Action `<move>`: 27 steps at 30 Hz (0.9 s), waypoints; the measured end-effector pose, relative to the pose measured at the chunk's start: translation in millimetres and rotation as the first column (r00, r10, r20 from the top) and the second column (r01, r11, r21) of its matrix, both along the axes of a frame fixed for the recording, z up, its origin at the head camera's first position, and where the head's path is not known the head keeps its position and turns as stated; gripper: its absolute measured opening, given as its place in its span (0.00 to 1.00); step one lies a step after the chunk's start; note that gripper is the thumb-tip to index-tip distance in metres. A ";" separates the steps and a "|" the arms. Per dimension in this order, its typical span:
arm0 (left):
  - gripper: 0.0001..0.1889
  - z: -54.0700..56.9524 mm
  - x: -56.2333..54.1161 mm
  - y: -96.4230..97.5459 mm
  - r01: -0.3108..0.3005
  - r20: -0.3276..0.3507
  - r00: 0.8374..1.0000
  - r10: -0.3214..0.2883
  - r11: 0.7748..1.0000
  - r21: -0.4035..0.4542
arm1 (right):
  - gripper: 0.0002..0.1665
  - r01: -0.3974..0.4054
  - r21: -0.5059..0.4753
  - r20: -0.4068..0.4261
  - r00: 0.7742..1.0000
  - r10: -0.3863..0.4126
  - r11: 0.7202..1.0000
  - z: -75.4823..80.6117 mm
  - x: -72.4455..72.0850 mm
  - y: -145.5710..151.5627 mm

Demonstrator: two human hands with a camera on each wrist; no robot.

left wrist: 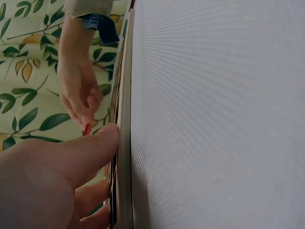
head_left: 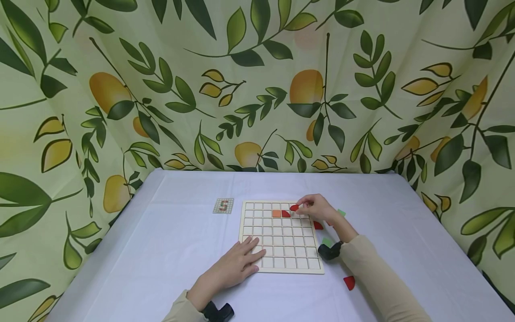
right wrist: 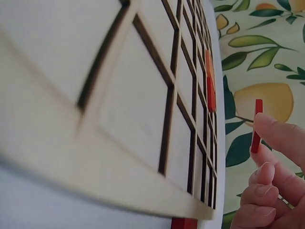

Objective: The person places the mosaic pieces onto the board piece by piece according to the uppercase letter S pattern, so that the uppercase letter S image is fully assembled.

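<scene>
Between thumb and fingertip, my right hand (head_left: 318, 208) pinches a red tile (head_left: 294, 208) with a curved edge, over the upper right of a gridded wooden board (head_left: 290, 271). In the right wrist view the red tile (right wrist: 257, 126) is held edge-on, apart from the board. An orange square tile (head_left: 276, 213) and a red curved tile (head_left: 285, 214) sit side by side in cells of the second row. With fingers spread, my left hand (head_left: 233, 264) rests on the lower left of the board; the left wrist view shows its thumb (left wrist: 97, 145) by the board's edge.
Left of the board lies a small gridded card (head_left: 223, 205) with a red and orange figure. Loose red tiles (head_left: 349, 282) and green tiles (head_left: 327, 242) lie on the white cloth to the right, some partly hidden by the right arm. A leaf-patterned curtain (head_left: 257, 112) hangs behind the table.
</scene>
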State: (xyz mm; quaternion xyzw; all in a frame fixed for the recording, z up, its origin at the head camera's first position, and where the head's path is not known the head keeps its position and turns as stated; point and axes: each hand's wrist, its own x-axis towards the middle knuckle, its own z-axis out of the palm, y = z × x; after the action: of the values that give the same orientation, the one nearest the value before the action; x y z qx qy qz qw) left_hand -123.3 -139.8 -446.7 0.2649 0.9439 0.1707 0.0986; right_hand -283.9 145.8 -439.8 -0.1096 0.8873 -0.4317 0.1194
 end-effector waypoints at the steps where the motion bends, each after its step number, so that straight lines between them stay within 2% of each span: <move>1: 0.25 -0.1 0.0 0.0 0.000 0.000 1.000 0.000 1.000 0.001 | 0.18 -0.002 -0.002 0.002 1.000 0.002 1.000 0.0 0.1 -1.0; 12: 0.25 -1.3 0.1 -0.5 -0.001 0.008 1.000 0.001 1.000 0.010 | 0.18 -0.021 -0.081 0.015 1.000 0.022 0.996 -2.2 0.1 -13.5; 19: 0.24 -0.9 1.2 -0.7 0.001 0.002 1.000 -0.001 1.000 0.006 | 0.18 -0.059 -0.082 -0.032 0.998 0.057 0.995 -3.3 4.6 -22.6; 27: 0.24 -1.2 0.7 -0.9 0.008 -0.008 1.000 -0.007 1.000 0.013 | 0.17 -0.054 -0.082 -0.033 0.998 0.051 0.995 -2.3 6.9 -32.5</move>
State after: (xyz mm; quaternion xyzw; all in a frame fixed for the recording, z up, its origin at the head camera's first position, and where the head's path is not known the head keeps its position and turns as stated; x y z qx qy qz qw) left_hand -122.6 -140.7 -447.8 0.2698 0.9421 0.1755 0.0938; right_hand -277.0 113.3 -442.2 -0.1444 0.8672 -0.4632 0.1122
